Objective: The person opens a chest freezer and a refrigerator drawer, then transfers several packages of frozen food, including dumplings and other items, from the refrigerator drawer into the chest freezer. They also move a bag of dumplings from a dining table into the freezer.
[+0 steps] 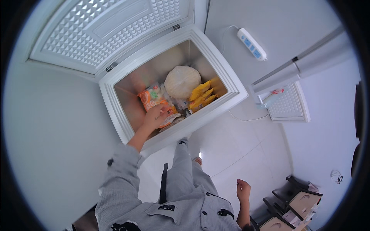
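Note:
A white chest freezer point(179, 127) stands with its textured lid point(95, 31) raised. My left hand point(158, 115) reaches inside, over an orange-and-white food package point(148, 99) at the near left; whether its fingers grip the package is unclear. A large round pale item in clear plastic point(182, 81) lies in the middle of the freezer. Several yellow packets point(201, 93) are at its right, and a paler package point(172, 119) lies by the near wall. My right hand point(243, 189) hangs low beside my body, away from the freezer, its fingers curled; nothing shows in it.
A power strip point(251, 44) is at the upper right, with a white cord. Right of the freezer are a white louvered panel point(289, 102) and a metal rail point(277, 69). Dark-framed furniture point(303, 205) stands at the lower right. My legs are close to the freezer's front.

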A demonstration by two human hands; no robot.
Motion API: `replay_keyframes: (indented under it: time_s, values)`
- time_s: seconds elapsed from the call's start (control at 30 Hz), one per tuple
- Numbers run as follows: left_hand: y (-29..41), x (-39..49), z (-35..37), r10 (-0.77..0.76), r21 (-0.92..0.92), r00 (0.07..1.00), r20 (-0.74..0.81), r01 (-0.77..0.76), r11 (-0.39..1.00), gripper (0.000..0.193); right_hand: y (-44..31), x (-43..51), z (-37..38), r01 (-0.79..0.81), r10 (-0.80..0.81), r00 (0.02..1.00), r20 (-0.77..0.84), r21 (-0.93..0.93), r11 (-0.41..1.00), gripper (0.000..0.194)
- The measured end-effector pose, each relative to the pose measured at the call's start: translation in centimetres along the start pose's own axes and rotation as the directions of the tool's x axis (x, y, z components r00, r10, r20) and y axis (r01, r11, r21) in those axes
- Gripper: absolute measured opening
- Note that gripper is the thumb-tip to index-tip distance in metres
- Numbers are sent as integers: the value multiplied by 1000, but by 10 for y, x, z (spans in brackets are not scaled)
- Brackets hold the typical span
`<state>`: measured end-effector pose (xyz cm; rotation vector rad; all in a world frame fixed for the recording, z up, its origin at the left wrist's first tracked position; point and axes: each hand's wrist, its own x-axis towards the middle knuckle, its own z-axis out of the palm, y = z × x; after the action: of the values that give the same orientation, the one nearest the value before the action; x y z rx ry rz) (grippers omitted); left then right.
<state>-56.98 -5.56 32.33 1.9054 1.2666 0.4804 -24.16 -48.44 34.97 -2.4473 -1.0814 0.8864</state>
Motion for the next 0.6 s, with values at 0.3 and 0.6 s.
replay_keyframes:
  time_s: [0.3, 0.6]
  values:
    - [-206, 16, 93, -583, 703, 629, 515, 80, 707, 42, -225, 198, 16, 481, -497, 831, -251, -124, 868, 28]
    - [-277, -12, 162, -750, 612, 508, 424, 449, 651, 67, -288, 306, 57, 520, -574, 769, -281, -246, 818, 34]
